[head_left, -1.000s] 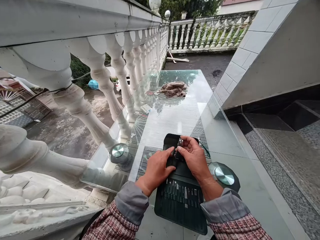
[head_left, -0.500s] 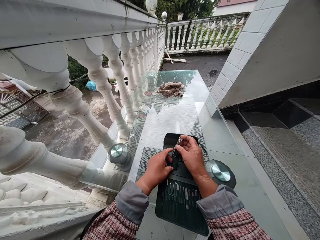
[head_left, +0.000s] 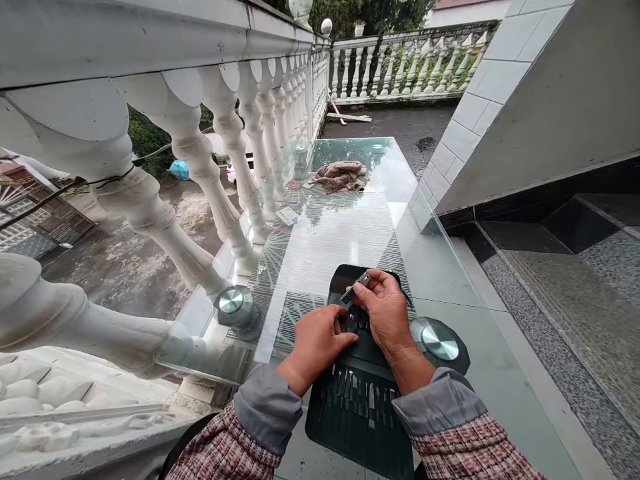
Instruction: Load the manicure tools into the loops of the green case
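An open black tool case [head_left: 356, 419] lies on the glass table [head_left: 345, 227] just in front of me, with several small metal tools held in loops along its lower half. My right hand [head_left: 384, 313] is closed on a small metal tool [head_left: 356, 288], lifted a little above the case's upper half and pointing left. My left hand [head_left: 314, 343] rests on the case beside it, fingers curled, thumb and fingertips pressing the black lining near a round black part. Both sleeves are grey cuffs over a red checked pattern.
A white stone balustrade [head_left: 200, 160] runs along the table's left edge. Round metal table fittings [head_left: 231, 301] [head_left: 439, 343] sit left and right of the case. A crumpled brown cloth [head_left: 341, 175] lies at the far end. A tiled wall [head_left: 525, 100] and dark steps stand right.
My right hand has drawn the metal tool up out of the case and tilted it leftward. My left hand has shifted slightly lower on the lining.
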The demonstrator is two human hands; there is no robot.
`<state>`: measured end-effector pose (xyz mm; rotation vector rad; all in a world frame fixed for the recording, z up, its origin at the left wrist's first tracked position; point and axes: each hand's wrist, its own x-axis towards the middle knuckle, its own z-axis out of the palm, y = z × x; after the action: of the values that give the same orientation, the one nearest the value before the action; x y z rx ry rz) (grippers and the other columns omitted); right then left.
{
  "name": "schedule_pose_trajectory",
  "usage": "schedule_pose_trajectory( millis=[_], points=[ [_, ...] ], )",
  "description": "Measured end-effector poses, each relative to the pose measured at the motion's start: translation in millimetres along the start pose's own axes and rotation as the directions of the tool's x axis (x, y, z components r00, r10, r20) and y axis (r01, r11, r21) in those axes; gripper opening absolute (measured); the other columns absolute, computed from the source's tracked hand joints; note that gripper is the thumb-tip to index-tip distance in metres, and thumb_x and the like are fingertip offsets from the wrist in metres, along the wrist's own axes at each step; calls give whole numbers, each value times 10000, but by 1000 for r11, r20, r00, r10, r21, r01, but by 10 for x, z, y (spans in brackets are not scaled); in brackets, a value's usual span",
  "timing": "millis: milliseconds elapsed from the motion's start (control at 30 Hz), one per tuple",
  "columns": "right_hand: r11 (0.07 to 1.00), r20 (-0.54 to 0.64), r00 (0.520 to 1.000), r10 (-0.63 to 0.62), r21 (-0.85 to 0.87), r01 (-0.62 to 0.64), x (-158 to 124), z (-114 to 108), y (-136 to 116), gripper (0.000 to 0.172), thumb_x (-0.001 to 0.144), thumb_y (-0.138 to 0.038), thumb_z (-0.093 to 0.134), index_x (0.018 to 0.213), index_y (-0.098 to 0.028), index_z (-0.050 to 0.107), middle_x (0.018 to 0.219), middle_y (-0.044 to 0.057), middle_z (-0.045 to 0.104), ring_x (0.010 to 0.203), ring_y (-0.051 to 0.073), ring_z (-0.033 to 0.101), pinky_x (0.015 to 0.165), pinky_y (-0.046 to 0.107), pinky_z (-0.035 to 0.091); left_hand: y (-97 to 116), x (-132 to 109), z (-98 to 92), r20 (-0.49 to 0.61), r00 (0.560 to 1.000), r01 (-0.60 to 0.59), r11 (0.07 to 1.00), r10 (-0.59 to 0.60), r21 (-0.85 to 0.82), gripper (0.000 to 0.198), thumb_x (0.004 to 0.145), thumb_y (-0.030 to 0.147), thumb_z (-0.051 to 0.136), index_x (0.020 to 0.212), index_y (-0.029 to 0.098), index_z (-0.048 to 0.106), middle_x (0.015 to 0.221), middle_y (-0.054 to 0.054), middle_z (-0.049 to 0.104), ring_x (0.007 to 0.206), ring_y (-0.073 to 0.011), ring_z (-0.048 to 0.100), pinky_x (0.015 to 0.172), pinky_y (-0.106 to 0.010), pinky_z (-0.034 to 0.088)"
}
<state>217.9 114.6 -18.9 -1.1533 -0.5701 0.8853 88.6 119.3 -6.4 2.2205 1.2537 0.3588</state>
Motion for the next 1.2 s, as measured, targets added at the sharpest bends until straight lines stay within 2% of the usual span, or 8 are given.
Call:
schedule_pose_trajectory(
  millis=[167,233,333,467,667,867,1067,1200],
  points=[
    [992,-60,992,-113,-54,110,36,-44,-83,455,604,-311,735,963,-211,475,805,-22,575,715,143,617,635,288,514,-20,-9,43,-33,999,-15,998,13,-57,98,716,195,671,800,209,623,689,50,605,705,-132,573,613,-221,377],
    [984,-69,985,-156,-102,149,53,-92,-123,454,600,-307,737,962,-211,480,788,-25,570,711,140,610,639,286,514,-39,-23,39,-50,998,-54,994,50,-90,72,713,140,650,729,200,613,717,47,606,719,-121,568,625,-210,383],
    [979,50,996,-67,-189,76,32,-161,-152,422,593,-331,732,927,-203,507,739,-19,576,668,144,595,573,278,508,-75,-55,15,-66,990,-132,988,127,-82,120,716,76,608,706,195,610,747,43,605,720,-110,561,623,-198,379],
    [941,185,982,45,-339,20,-60,-204,-91,350,627,-329,685,917,-200,537,717,-14,577,615,135,567,518,270,492,-140,-110,-18,-64,985,-164,986,163,-21,155,739,54,568,738,202,615,751,42,615,698,-108,559,602,-194,365],
    [872,231,966,118,-489,10,-121,-178,-6,272,642,-339,623,866,-203,548,699,-18,559,596,141,564,542,298,496,-240,-163,-21,-88,967,-235,971,238,50,136,807,101,536,817,219,602,798,47,619,712,-106,565,617,-197,361],
    [725,312,950,26,-660,197,-104,-204,-118,179,679,-325,575,807,-200,565,721,4,599,642,150,574,635,314,477,-266,-168,1,-84,958,-263,957,274,122,95,865,182,509,873,226,593,818,34,607,741,-119,570,618,-205,351],
    [792,322,928,188,-609,51,-36,-231,-106,209,661,-305,582,836,-193,555,683,-20,581,549,126,550,547,284,463,-249,-181,6,-52,958,-263,936,282,236,143,904,233,447,901,234,590,819,21,602,694,-120,553,563,-215,307],
    [724,393,901,182,-674,147,-56,-221,-97,163,685,-271,579,826,-191,581,674,-17,591,601,131,561,592,277,455,-235,-179,-9,-41,961,-253,927,274,279,151,908,238,435,870,226,580,791,21,589,681,-120,546,549,-219,291]
  ],
)
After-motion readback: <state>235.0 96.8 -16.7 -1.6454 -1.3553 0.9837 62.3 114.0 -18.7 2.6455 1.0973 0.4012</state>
